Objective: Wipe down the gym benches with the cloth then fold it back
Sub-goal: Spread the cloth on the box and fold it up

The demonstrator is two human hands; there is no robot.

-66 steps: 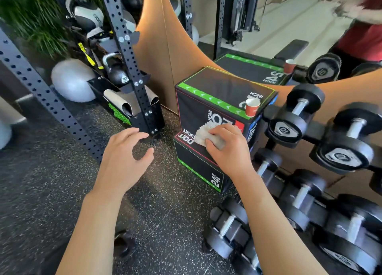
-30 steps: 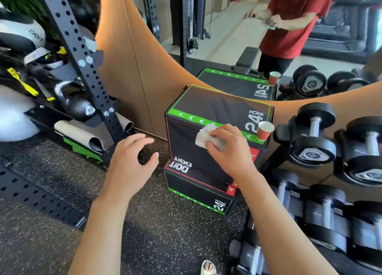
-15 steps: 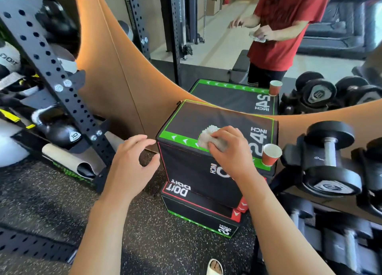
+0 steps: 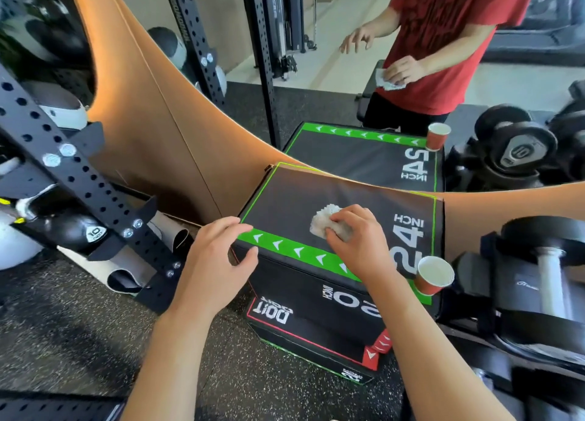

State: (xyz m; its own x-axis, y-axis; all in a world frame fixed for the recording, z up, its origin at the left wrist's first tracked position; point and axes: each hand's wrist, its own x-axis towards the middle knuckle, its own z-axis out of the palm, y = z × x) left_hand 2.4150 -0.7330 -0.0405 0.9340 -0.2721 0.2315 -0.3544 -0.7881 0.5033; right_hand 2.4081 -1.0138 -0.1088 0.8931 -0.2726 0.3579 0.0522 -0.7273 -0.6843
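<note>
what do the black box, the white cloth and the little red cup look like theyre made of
Black box: likely foam under matte vinyl or synthetic leather; soft sheen, stitched seams, printed markings.
White cloth: soft textured fabric or thick paper towel; it bunches under the right hand. Hard to tell which.
Red cup: apparently paper; thin rolled rim, plain white inside, matte red outside.

crumpled white cloth [image 4: 326, 221], atop black box [image 4: 291, 199]
</note>
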